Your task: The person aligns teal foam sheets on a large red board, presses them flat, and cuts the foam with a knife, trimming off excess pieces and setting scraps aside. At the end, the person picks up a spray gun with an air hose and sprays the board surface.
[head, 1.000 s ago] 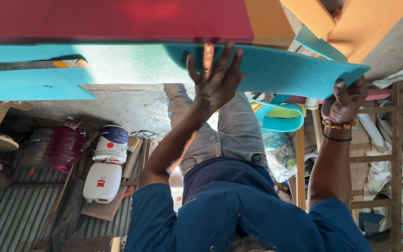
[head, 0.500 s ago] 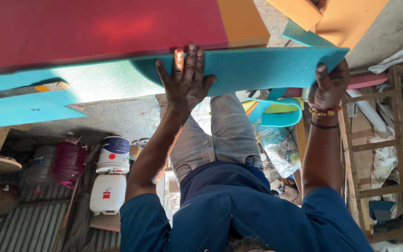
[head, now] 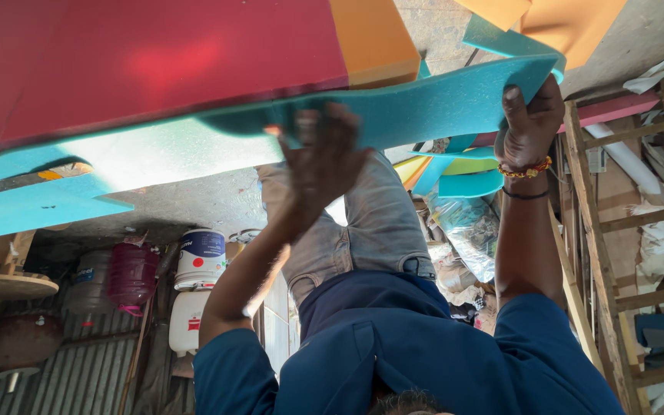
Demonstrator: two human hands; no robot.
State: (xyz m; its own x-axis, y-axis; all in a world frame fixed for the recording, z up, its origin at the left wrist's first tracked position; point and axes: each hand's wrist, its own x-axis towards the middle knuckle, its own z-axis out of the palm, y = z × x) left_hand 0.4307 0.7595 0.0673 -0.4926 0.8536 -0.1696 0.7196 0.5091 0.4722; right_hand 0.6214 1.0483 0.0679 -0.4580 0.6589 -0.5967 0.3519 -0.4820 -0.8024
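While the view appears turned upside down, a teal foam sheet [head: 424, 107] is seen stretched between the two hands. The sheet's corner is gripped by the right hand [head: 530, 123], its fingers closed over the edge, a beaded bracelet [head: 524, 170] being worn at the wrist. The left hand [head: 324, 165] is laid flat against the sheet's face with its fingers spread wide; nothing is clasped by it. Just beyond the left hand, a red foam sheet [head: 140, 69] and an orange foam block [head: 374, 38] are lain against the teal one. Well apart from the left hand, a white bucket [head: 200, 257] and a dark red jug [head: 131, 277] are seen. A wooden ladder [head: 616, 230] is placed near the right hand.
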